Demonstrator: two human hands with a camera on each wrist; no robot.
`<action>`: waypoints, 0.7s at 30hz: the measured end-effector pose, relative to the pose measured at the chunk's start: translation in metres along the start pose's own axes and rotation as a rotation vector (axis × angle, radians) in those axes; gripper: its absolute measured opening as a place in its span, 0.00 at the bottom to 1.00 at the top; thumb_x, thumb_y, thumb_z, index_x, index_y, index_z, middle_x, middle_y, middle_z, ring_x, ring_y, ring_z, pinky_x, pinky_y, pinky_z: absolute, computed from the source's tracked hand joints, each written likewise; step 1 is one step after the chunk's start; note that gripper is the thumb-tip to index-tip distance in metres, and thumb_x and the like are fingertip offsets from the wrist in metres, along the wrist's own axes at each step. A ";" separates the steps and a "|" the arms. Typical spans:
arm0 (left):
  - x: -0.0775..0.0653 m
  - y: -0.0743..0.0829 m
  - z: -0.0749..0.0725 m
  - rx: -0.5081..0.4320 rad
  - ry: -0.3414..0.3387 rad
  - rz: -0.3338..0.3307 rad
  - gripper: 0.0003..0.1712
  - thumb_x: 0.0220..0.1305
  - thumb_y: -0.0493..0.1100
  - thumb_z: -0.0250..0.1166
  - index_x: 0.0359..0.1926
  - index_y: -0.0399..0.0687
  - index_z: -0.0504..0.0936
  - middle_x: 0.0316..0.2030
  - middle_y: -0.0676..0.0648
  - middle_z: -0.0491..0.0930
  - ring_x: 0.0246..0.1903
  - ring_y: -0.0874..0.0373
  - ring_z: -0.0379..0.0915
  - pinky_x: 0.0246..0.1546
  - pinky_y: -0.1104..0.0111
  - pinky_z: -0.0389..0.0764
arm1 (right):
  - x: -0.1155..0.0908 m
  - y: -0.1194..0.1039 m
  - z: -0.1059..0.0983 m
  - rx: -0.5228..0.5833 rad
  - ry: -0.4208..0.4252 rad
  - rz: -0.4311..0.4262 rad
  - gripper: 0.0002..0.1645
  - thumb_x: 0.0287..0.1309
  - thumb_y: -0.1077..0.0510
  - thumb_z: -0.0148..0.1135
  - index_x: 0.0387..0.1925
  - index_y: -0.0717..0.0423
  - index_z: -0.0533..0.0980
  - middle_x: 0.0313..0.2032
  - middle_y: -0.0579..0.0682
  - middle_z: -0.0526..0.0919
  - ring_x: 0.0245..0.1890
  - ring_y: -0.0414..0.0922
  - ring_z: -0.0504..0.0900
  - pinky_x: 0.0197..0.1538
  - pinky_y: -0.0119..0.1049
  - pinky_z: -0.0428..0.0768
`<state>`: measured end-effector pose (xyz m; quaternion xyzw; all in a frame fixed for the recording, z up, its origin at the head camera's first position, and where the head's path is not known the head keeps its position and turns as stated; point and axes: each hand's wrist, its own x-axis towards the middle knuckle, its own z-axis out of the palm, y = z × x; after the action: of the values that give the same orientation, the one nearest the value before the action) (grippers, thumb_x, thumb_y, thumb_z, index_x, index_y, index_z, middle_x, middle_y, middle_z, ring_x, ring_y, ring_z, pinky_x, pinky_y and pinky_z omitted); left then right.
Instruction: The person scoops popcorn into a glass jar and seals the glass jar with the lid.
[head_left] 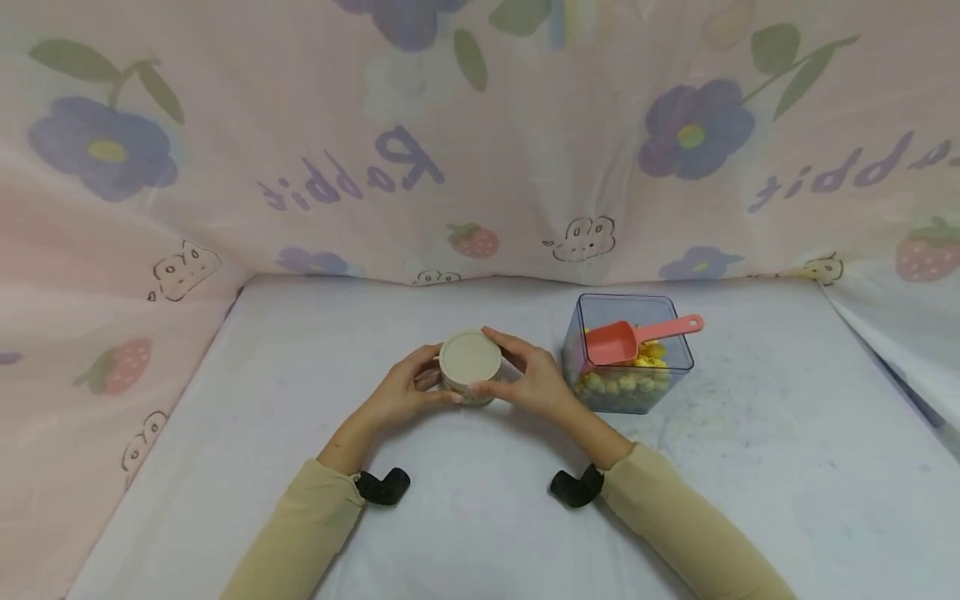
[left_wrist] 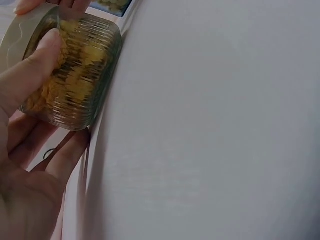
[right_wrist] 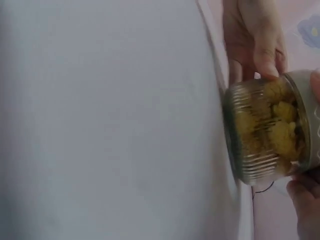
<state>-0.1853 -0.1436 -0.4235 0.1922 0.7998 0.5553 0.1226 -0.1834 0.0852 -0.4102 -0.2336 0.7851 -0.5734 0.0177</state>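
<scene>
A ribbed glass jar with yellow popcorn inside stands on the white table, capped by a cream lid. Around the jar's left side curls my left hand, its thumb pressed along the glass just below the lid. My right hand grips the lid's rim from the other side, thumb at the front and index finger at the back. Parts of the other fingers are hidden behind the jar.
Right of the jar stands a clear bluish square container partly filled with popcorn. A pink scoop lies in it, handle jutting over the right rim. A patterned cloth hangs behind the white table.
</scene>
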 end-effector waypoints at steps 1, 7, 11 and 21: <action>0.000 -0.001 0.000 -0.004 -0.005 -0.005 0.44 0.51 0.35 0.74 0.68 0.40 0.64 0.64 0.38 0.66 0.65 0.41 0.63 0.65 0.59 0.67 | 0.000 0.000 0.000 -0.002 -0.005 -0.002 0.48 0.42 0.63 0.77 0.66 0.64 0.65 0.66 0.59 0.69 0.68 0.52 0.65 0.67 0.42 0.67; 0.001 -0.001 -0.002 -0.013 -0.006 -0.022 0.46 0.49 0.34 0.75 0.68 0.42 0.63 0.65 0.38 0.65 0.66 0.41 0.62 0.64 0.61 0.68 | 0.002 0.000 0.001 0.018 -0.034 -0.005 0.50 0.45 0.64 0.75 0.68 0.65 0.61 0.68 0.62 0.64 0.70 0.53 0.61 0.69 0.46 0.63; 0.002 0.000 -0.003 0.018 -0.009 -0.003 0.46 0.49 0.35 0.75 0.68 0.42 0.62 0.64 0.38 0.66 0.65 0.42 0.63 0.65 0.60 0.67 | 0.001 -0.002 0.001 0.032 -0.036 0.006 0.51 0.45 0.65 0.75 0.69 0.65 0.59 0.69 0.62 0.62 0.71 0.53 0.59 0.71 0.45 0.61; -0.004 0.017 -0.010 0.282 0.058 0.121 0.48 0.45 0.36 0.77 0.67 0.37 0.64 0.62 0.36 0.70 0.62 0.41 0.66 0.62 0.51 0.70 | 0.000 -0.005 -0.005 -0.002 0.017 0.028 0.47 0.49 0.63 0.73 0.69 0.60 0.61 0.69 0.57 0.64 0.71 0.52 0.58 0.72 0.47 0.58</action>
<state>-0.1827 -0.1489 -0.4037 0.2392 0.8601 0.4490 0.0376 -0.1830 0.0883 -0.4046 -0.2178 0.7891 -0.5740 0.0188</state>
